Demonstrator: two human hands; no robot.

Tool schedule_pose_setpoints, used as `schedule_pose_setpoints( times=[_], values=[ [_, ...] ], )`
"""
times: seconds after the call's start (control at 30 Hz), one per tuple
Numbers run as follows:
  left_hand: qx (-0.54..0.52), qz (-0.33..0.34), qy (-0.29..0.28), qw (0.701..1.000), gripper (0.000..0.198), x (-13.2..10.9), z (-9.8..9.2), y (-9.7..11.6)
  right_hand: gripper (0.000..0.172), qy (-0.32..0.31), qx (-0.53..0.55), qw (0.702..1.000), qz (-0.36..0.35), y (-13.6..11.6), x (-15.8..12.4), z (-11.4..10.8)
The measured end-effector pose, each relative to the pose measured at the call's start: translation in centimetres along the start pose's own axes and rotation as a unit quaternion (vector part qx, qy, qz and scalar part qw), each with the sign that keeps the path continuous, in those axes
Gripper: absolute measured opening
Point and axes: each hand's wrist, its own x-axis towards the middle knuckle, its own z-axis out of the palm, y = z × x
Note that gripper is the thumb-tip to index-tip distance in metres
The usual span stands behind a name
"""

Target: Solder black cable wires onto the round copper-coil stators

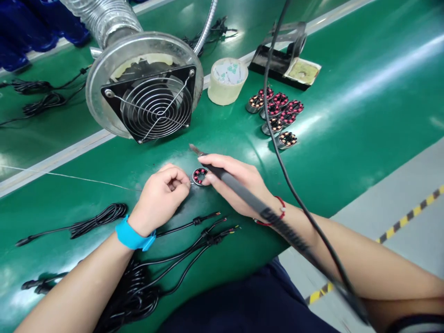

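My right hand (239, 182) grips a black soldering iron (222, 173), its tip pointing up and left above the green belt (347, 115). Its fingertips also rest against a small round coil part (199, 175) with red windings. My left hand (163, 194), wearing a blue wrist strap (133, 236), is curled in a pinch just left of that part, seemingly holding a thin wire, too fine to be sure. The iron's cord (277, 134) runs up across the belt.
A fume fan with a metal duct (149, 97) stands behind the hands. A tape roll (227, 81), a soldering iron stand (287, 62) and several more coil parts (275, 113) lie to the right. Black cables (194, 240) lie near my body.
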Motion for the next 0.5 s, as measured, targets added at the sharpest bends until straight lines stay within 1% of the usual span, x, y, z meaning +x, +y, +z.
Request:
schedule_pose_setpoints(
  times=[0.07, 0.13, 0.23, 0.37, 0.5],
  values=[
    [0.005, 0.002, -0.003, 1.000, 0.010, 0.0, 0.2, -0.1, 0.021, 0.027, 0.003, 1.000, 0.006, -0.2, -0.2, -0.6],
    [0.007, 0.004, 0.001, 1.000, 0.010, 0.1, 0.4, -0.2, 0.017, 0.068, 0.011, 0.998, 0.003, -0.2, -0.4, -1.1],
    [0.000, 0.006, 0.011, 1.000, 0.011, 0.1, 0.6, -0.3, 0.012, 0.121, 0.042, 0.992, -0.001, 0.1, -1.1, -1.5],
    [-0.009, 0.002, 0.009, 1.000, 0.011, 0.3, 0.7, -0.5, 0.006, 0.131, 0.054, 0.989, -0.029, 0.5, -1.9, -1.6],
    [-0.007, -0.004, 0.009, 1.000, 0.010, 0.4, 0.7, -0.5, 0.003, 0.125, 0.043, 0.990, -0.039, 0.2, -1.7, -1.8]
  ],
)
